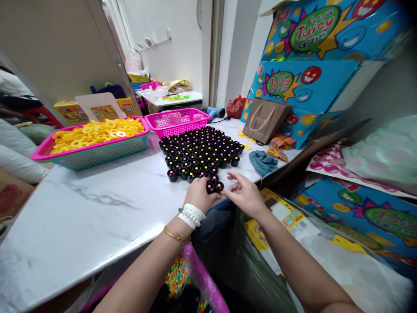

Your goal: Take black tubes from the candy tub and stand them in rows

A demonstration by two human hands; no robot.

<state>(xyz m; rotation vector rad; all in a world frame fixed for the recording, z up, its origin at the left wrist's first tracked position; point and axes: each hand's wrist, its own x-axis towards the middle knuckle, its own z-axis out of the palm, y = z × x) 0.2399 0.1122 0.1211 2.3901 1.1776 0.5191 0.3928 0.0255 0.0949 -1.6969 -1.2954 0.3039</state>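
Small black cups (202, 150), each with coloured candy balls showing in its top, stand packed together on the white table. At the near end of this group, my left hand (199, 194) curls around a black cup (210, 187), thumb in front and fingers behind. A second black cup (219, 187) sits right beside it. My right hand (245, 192) is just to the right of that cup, fingers spread apart, its thumb tip close to the cup's side. Whether the thumb touches it I cannot tell. The left hand's inner fingers are partly hidden.
Yellow plastic rings (97, 134) fill a pink-and-teal basket at left. Behind the cups is a pink basket (177, 122). A brown paper bag (265, 119), a blue cloth (263, 162) and blue gum boxes (299, 87) stand at right. Below the table edge lie colourful candy balls (177, 276).
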